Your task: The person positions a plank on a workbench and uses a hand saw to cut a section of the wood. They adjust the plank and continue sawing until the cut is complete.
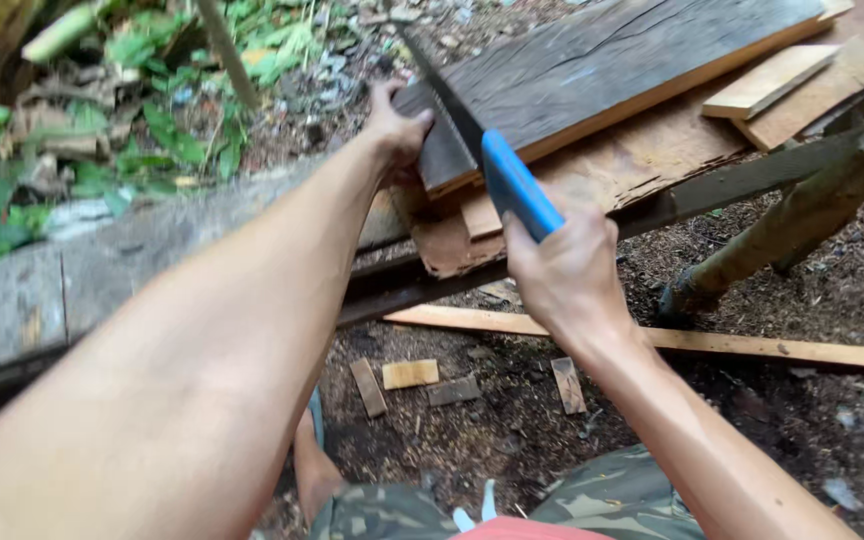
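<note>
The right hand [564, 268] is closed tight around the bright blue plastic handle [518, 186] of a hand saw. The fingers wrap the handle, and it pokes up out of the fist. The saw's thin dark metal blade [442, 85] runs up and away from the handle and sits across the near end of a long grey weathered wooden plank [612, 60].

The left hand [399, 125] presses on the end of that plank, just left of the blade. Its fingers are curled over the plank's edge, holding it down.

The plank lies on a pile of pale brown wooden boards [652, 150]. Two short light wood pieces [792, 85] rest at the far right.

Below is dirt ground covered in sawdust [492, 430]. Small cut wood blocks [410, 374] lie there, and a long thin pale wood strip [752, 345]. Green leaves [152, 120] grow at the upper left. A rough branch [812, 205] leans at the right.
</note>
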